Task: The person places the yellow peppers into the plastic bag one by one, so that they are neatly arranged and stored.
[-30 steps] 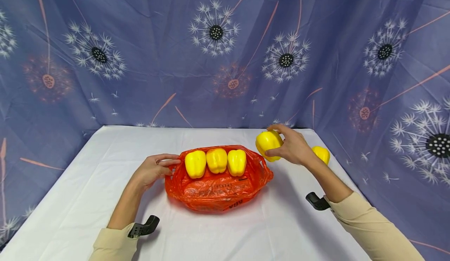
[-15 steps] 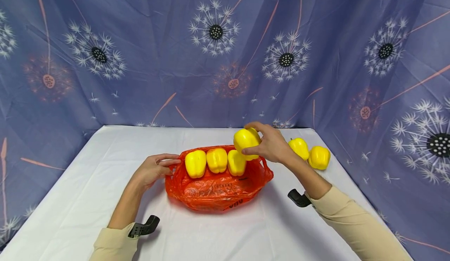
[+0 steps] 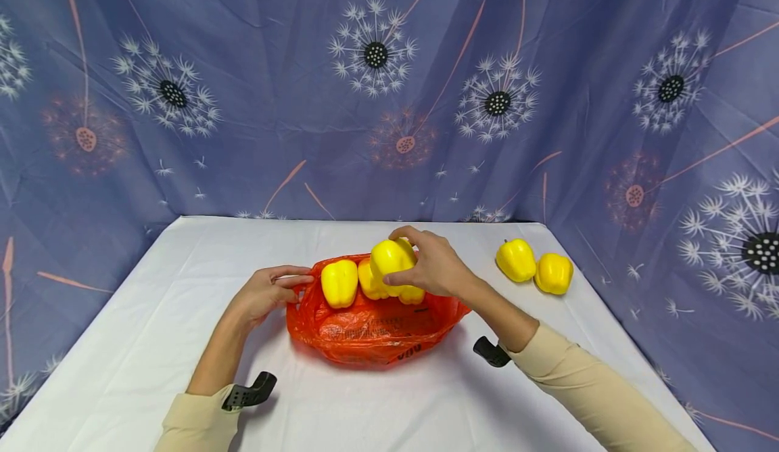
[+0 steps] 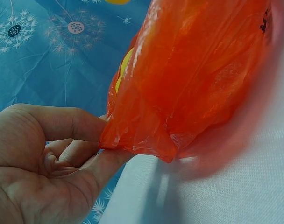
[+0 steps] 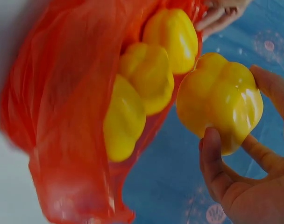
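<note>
Red and flimsy, the bag [image 3: 365,350] seemingly needed the left hand [image 3: 263,295] pinching its edge to steady it, while the right hand [image 3: 437,266] pinched a pepper [image 3: 391,256] near three others [image 5: 149,79] inside.

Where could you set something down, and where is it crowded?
Bare: table in front of the red bag, between the sleeves, and left of the left hand. Crowded: the bag's far side, with three peppers and the right hand holding another; two more peppers sit far right.
</note>
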`<state>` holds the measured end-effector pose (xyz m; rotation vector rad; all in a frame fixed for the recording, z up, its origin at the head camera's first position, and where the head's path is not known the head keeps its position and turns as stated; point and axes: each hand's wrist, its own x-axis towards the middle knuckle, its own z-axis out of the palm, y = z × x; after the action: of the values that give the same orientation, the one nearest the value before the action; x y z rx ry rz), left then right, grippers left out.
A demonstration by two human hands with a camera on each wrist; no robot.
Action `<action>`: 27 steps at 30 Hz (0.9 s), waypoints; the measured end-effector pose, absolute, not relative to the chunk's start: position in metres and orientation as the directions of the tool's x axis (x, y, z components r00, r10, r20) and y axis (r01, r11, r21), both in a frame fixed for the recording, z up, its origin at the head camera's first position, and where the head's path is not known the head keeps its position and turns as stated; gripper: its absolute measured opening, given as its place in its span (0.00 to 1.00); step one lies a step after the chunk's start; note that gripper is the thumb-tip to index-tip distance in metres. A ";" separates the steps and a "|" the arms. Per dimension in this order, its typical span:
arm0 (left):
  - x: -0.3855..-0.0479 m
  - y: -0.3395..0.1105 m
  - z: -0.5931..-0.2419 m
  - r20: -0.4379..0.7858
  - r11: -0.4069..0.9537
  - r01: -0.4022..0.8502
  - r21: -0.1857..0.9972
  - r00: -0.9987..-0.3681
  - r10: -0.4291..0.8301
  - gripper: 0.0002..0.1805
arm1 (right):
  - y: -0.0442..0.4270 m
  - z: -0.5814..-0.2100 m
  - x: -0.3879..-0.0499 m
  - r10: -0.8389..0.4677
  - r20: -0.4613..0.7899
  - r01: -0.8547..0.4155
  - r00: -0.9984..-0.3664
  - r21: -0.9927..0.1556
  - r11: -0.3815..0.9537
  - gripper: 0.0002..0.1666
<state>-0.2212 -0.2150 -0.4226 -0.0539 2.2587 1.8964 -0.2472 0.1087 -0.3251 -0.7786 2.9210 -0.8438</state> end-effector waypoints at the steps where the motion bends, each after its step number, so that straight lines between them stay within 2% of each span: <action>1: -0.221 -0.215 -0.423 -0.171 0.180 -0.152 0.972 -0.981 0.094 0.32 | 0.105 -0.327 -0.245 -0.465 0.123 -0.459 -0.877 -0.503 0.732 0.40; 14: -0.221 -0.215 -0.425 -0.162 0.171 -0.144 0.975 -0.982 0.101 0.32 | 0.071 -0.353 -0.226 -0.563 0.045 -0.499 -0.825 -0.526 0.689 0.38; 27: -0.221 -0.213 -0.422 -0.177 0.182 -0.157 0.971 -0.979 0.101 0.32 | 0.058 -0.370 -0.209 -0.598 -0.071 -0.502 -0.798 -0.472 0.725 0.39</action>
<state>-0.2210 -0.2127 -0.4222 -0.0539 2.2515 1.8886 -0.2091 0.0577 -0.3696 -0.8764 2.7107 -0.6476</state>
